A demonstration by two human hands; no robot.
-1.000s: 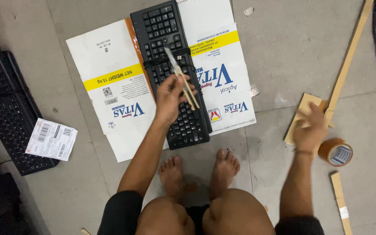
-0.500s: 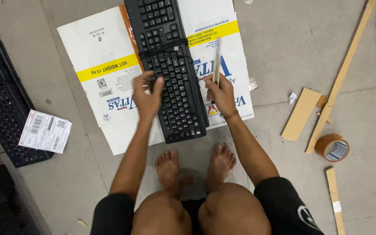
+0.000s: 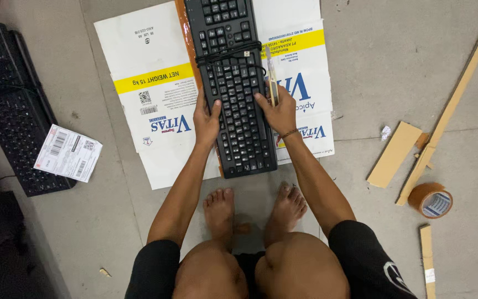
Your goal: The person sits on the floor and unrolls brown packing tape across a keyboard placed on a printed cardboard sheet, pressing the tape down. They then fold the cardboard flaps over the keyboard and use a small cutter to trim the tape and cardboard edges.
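Note:
A black keyboard (image 3: 233, 94) lies lengthwise on a flattened white cardboard box (image 3: 150, 77) on the floor. Its cable (image 3: 229, 54) is wound across its middle. My left hand (image 3: 206, 119) grips the keyboard's left edge, thumb on the keys. My right hand (image 3: 278, 113) rests on the keyboard's right edge with fingers on the keys, and it also holds a thin pale cutter-like tool (image 3: 272, 80) that points away from me along that edge. My bare feet (image 3: 250, 207) stand just below the keyboard's near end.
Two more black keyboards (image 3: 12, 105) lie at the left, with a printed label sheet (image 3: 67, 153) beside them. At the right are a cardboard piece (image 3: 395, 154), a long thin strip (image 3: 455, 99) and a roll of brown tape (image 3: 430, 200).
A second ago my left hand held the tool over the keyboard and my right hand reached toward the cardboard piece. Now my right hand holds the tool, and both hands are on the keyboard's edges.

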